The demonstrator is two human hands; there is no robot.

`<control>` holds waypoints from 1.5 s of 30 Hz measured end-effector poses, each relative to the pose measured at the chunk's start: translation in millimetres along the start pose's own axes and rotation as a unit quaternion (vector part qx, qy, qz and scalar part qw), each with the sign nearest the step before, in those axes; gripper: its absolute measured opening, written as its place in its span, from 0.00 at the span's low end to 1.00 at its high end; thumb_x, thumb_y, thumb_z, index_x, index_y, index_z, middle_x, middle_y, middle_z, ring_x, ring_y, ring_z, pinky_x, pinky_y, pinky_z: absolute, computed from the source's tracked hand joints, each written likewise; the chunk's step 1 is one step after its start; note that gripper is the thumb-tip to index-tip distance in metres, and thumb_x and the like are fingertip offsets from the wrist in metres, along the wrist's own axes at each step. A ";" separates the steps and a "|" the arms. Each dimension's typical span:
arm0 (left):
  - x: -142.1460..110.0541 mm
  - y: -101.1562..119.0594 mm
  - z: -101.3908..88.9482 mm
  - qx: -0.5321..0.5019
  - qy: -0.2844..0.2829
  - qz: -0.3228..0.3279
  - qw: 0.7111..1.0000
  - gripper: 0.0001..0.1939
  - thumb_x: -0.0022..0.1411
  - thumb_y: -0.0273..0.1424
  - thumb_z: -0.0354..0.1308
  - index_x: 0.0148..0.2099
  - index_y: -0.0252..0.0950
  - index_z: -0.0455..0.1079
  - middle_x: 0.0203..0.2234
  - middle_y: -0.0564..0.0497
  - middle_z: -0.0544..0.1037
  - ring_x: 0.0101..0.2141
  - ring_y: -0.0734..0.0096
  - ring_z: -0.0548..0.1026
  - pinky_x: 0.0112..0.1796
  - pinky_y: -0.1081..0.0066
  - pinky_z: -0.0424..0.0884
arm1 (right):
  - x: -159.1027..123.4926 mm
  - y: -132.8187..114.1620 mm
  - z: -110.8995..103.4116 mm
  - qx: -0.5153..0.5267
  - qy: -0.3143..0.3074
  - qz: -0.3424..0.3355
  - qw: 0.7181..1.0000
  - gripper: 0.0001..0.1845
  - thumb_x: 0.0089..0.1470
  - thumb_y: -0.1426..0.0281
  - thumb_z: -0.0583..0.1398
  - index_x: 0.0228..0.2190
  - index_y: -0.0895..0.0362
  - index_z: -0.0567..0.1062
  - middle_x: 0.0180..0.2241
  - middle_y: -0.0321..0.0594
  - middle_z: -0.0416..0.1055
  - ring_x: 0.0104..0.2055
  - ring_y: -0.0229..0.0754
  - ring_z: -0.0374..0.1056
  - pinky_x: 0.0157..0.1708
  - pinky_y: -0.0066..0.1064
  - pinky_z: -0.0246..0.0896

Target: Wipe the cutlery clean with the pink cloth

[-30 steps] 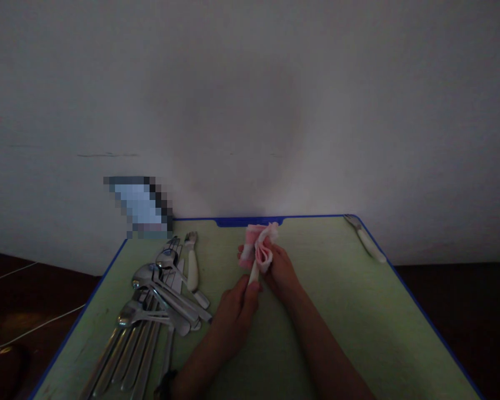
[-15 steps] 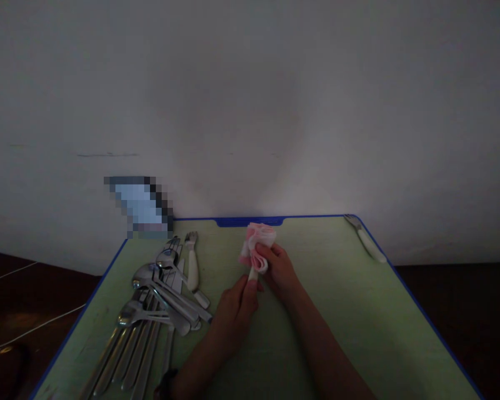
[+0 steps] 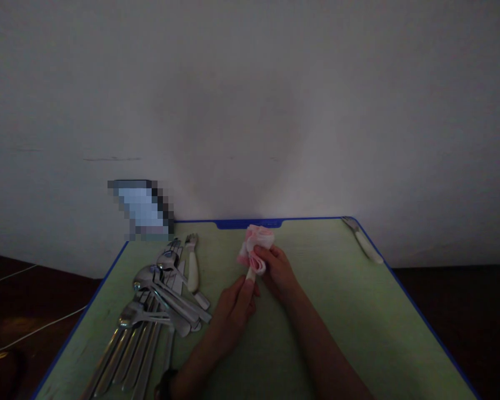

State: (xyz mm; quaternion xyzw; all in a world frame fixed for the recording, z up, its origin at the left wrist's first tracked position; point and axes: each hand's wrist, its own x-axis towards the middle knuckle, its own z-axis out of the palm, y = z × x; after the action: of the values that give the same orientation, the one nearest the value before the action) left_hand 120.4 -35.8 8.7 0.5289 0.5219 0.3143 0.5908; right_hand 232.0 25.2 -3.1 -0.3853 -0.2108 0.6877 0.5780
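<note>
Near the middle of the green table, my left hand is closed round the pale handle of a utensil. Its other end is wrapped in a pink and white cloth, so I cannot tell what kind of utensil it is. My right hand pinches the folded cloth, thumb on top, around that covered end. Left of my hands lies a pile of metal spoons and forks. A fork with a white handle lies at the pile's upper right.
Another white-handled fork lies by the table's far right corner. A blurred-out device with a bright screen leans at the far left corner. A wall rises behind the table's blue edge. White cords run at left.
Both hands stay on the wrapped utensil, with the cloth shifted very slightly. The whole view has moved a little; the cutlery lies as before.
</note>
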 end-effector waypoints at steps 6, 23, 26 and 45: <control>3.4 1.1 -1.3 0.091 -0.009 0.031 0.995 0.19 0.64 0.44 0.41 0.30 0.35 0.61 0.17 0.58 0.60 0.20 0.75 0.60 0.23 0.74 0.54 | 3.9 -1.0 -4.2 -0.001 0.026 -0.011 1.000 0.01 0.32 0.74 0.58 0.17 0.57 0.69 0.12 0.28 0.61 0.14 0.29 0.50 0.14 0.23 0.48; 4.8 -4.6 5.4 0.080 0.029 0.084 0.993 0.15 0.62 0.41 0.42 0.29 0.36 0.59 0.16 0.58 0.59 0.19 0.75 0.59 0.22 0.74 0.54 | -4.8 2.1 4.7 0.004 -0.005 -0.043 0.999 0.03 0.34 0.71 0.59 0.16 0.56 0.68 0.16 0.28 0.62 0.18 0.30 0.53 0.24 0.26 0.58; 3.1 -4.3 6.7 0.081 0.041 0.088 0.992 0.16 0.62 0.42 0.41 0.29 0.36 0.59 0.16 0.58 0.58 0.18 0.75 0.59 0.22 0.74 0.54 | -8.9 0.3 4.6 -0.004 -0.031 -0.032 0.999 0.04 0.33 0.71 0.60 0.16 0.57 0.68 0.16 0.29 0.63 0.20 0.32 0.57 0.22 0.25 0.56; 0.6 -8.8 12.2 0.058 0.021 0.063 0.996 0.22 0.58 0.51 0.44 0.28 0.37 0.58 0.16 0.60 0.56 0.18 0.78 0.55 0.19 0.76 0.49 | 15.2 -6.2 -25.1 -0.158 -0.075 -0.140 0.975 0.14 0.36 0.61 0.66 0.23 0.58 0.74 0.21 0.32 0.69 0.23 0.32 0.60 0.25 0.25 0.55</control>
State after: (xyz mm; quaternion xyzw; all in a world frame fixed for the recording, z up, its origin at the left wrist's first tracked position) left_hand 130.6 -41.0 -1.1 0.5871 0.5175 0.3311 0.5272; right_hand 254.9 37.4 -18.3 -0.3860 -0.4112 0.5849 0.5830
